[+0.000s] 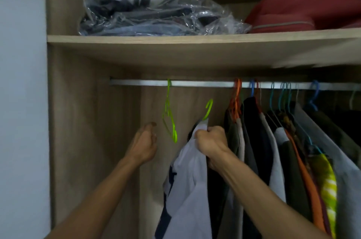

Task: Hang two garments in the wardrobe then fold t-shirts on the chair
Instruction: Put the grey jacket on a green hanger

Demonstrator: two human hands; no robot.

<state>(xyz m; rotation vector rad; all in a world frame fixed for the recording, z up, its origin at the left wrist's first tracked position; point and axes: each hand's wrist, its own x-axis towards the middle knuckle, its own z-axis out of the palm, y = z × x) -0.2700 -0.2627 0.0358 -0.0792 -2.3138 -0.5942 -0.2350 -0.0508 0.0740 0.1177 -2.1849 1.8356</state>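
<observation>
Both forearms reach up into the wooden wardrobe (78, 141), under a shelf (175, 39) carrying bagged clothes. Below the rail (195, 83), the right hand (212, 144) grips a white garment (191, 190) on its green hanger (208, 109). Left hand (143, 144) hangs loosely curled, holding nothing, beside an empty green hanger (169, 117).

A white garment (190, 176) with dark navy patches hangs on a lime-green hanger (208, 109) at lower centre of the frame, its hook free below the wardrobe rail (195, 83). An empty lime-green hanger (169, 115) dangles from the rail, left of centre.
</observation>
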